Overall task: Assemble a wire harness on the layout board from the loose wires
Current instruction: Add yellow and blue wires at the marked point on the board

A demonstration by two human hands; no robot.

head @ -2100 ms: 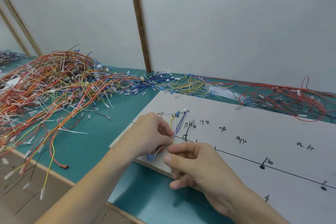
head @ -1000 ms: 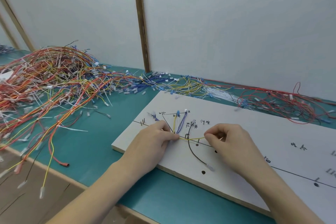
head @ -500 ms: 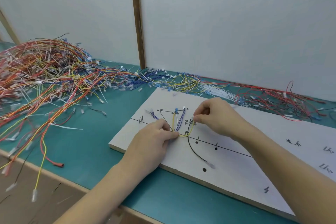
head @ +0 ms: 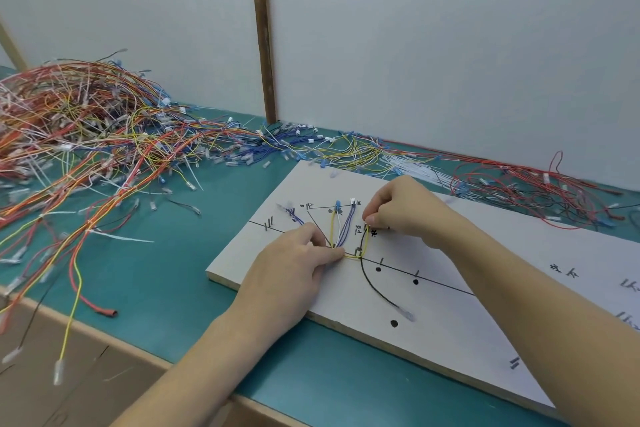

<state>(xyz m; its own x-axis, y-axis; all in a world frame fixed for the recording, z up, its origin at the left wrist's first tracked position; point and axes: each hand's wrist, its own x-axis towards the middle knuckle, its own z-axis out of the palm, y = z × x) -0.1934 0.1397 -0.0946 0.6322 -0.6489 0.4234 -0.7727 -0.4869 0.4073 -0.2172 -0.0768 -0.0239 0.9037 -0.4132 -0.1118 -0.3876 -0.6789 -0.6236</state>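
The white layout board (head: 433, 295) lies on the green table (head: 180, 274). On the board, the left hand (head: 294, 274) pinches the wires at their bend. Just beside it, the right hand (head: 401, 208) pinches the yellow wire (head: 366, 242). The loose wires (head: 86, 135) are heaped left of the board.

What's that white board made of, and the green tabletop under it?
The layout board looks like wood or fibreboard with a matte white face: its front edge shows a pale tan core. The tabletop seems a smooth teal mat or laminate, with a faint sheen, over a light wooden edge. Neither can be settled by sight alone.
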